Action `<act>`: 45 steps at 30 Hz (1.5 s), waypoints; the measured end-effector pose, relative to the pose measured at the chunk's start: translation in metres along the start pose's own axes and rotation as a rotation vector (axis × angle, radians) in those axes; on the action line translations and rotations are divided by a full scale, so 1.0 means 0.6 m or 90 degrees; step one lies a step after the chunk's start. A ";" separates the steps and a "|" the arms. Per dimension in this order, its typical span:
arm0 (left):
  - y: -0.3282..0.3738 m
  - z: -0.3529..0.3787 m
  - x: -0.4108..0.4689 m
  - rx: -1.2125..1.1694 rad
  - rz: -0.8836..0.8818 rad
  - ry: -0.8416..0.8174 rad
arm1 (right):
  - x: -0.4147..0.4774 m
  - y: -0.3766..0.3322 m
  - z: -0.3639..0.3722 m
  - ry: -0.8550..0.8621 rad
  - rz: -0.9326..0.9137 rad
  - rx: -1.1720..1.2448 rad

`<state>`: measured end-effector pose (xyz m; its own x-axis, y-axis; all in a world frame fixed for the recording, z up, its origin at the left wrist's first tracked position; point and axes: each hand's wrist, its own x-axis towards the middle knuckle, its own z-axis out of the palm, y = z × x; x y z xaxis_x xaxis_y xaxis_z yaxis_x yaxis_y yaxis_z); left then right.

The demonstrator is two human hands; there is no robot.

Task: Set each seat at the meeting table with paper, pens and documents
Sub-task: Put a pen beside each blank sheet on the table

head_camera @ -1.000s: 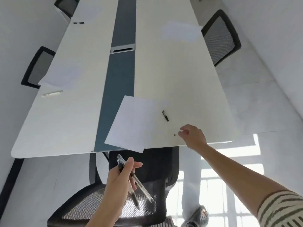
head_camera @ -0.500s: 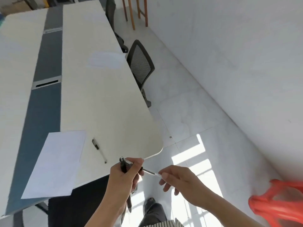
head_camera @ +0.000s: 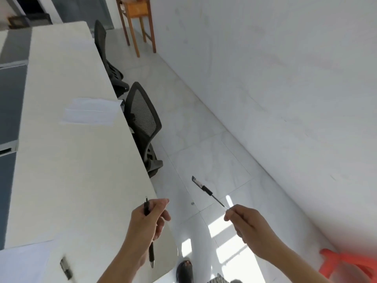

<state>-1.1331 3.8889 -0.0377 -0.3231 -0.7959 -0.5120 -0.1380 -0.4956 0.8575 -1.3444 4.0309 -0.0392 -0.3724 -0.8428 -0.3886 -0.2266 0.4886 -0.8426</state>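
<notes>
Two pens, both in hand, clear of table (head_camera: 81, 170): lead pen (head_camera: 207, 189) pinched by one end in R hand (head_camera: 247, 223), out over floor (head_camera: 204, 139), prob. for next seat; spare pen (head_camera: 151, 255) gripped in L hand (head_camera: 146, 223) near table corner. Hands apart. Ahead, paper (head_camera: 89, 111) lies before chair (head_camera: 142, 117), no pen w/ it.

We see a white wall (head_camera: 275, 88), pale floor tiles (head_camera: 204, 152) with sun patches (head_camera: 220, 227), a black mesh chair (head_camera: 143, 117) and a wooden stool (head_camera: 136, 10).
</notes>
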 end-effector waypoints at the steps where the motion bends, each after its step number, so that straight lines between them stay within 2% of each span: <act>1: 0.012 0.008 0.021 0.003 0.002 -0.001 | 0.019 -0.001 -0.020 0.020 0.005 0.007; 7: 0.066 0.082 0.136 -0.006 -0.012 0.005 | 0.147 0.001 -0.124 0.044 0.019 0.010; 15: 0.148 0.197 0.290 -0.051 0.000 0.121 | 0.397 -0.034 -0.261 -0.043 -0.008 -0.017; 20: 0.194 0.202 0.331 -0.126 0.018 0.237 | 0.558 -0.107 -0.284 -0.160 -0.049 -0.074; 28: 0.202 0.094 0.399 -0.235 -0.017 0.453 | 0.764 -0.244 -0.151 -0.333 -0.115 -0.114; 37: 0.309 -0.074 0.523 -0.288 0.019 0.505 | 0.926 -0.443 0.036 -0.421 -0.227 -0.159; 40: 0.347 -0.112 0.549 -0.293 0.035 0.512 | 0.982 -0.494 0.084 -0.440 -0.231 -0.165; 45: 0.356 -0.148 0.587 -0.345 0.010 0.586 | 1.097 -0.546 0.169 -0.502 -0.198 -0.211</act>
<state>-1.1933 3.4717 -0.0395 0.5420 -0.6471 -0.5362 0.3682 -0.3907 0.8437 -1.4240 3.2932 -0.0567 0.4453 -0.7975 -0.4070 -0.5068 0.1502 -0.8489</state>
